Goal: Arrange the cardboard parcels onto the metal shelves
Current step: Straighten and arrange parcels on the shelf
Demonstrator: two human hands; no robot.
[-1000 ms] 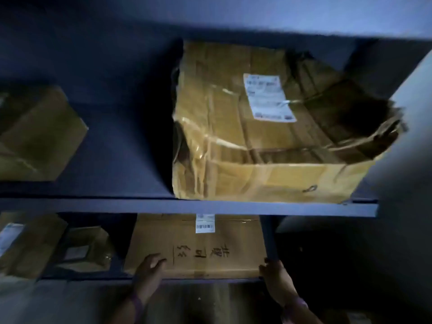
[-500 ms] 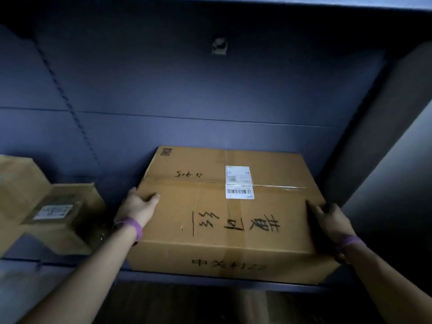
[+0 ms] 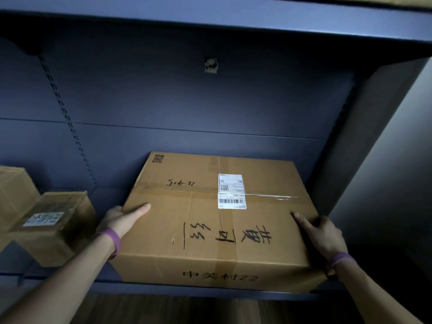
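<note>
On the blue metal shelf (image 3: 145, 288), brown cardboard parcel (image 3: 217, 230) sits unmoved; left hand (image 3: 121, 220) and right hand (image 3: 322, 232) fingers clasp its sides.

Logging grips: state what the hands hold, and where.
The box, by its sides: left hand on the left edge, right hand on the right, thumbs on top.
</note>
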